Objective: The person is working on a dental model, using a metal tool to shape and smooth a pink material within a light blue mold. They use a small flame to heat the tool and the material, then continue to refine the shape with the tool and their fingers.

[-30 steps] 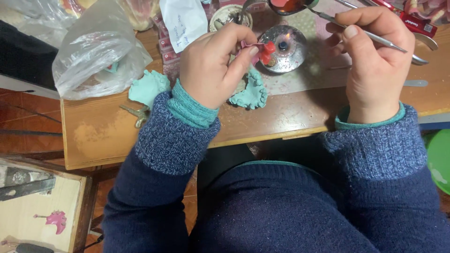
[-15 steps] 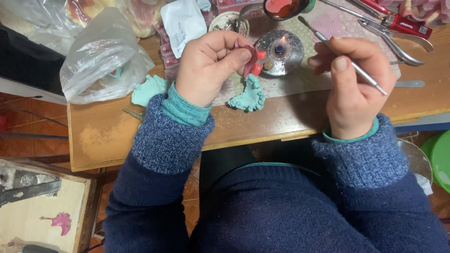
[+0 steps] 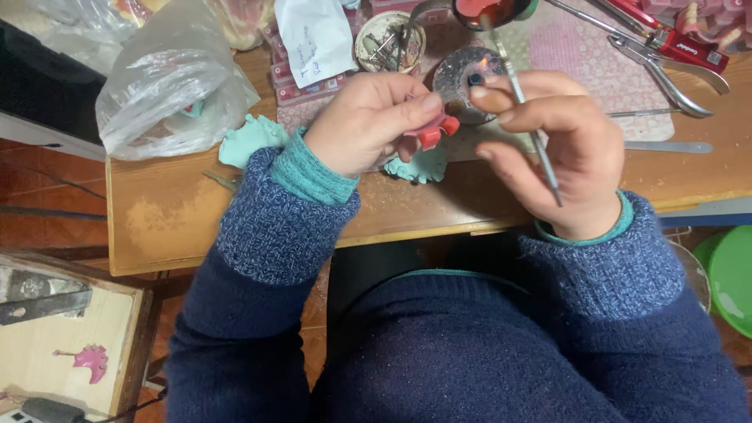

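My left hand pinches a small red wax piece between thumb and fingers above the wooden bench. My right hand grips a thin metal carving tool like a pen, its tip pointing up and away toward a round metal burner with a small flame. Both hands sit close together, the tool's shaft just right of the red piece. A teal dental cast lies on the bench under my left hand, and another teal cast lies to its left.
A crumpled clear plastic bag sits at the back left. Pliers, a flat metal spatula, a small round dish of bits and a dish of red wax lie at the back. A green bowl sits low right.
Both hands have drawn nearer to me and closer together. The right hand swung the tool from lying sideways to pointing up toward the burner.
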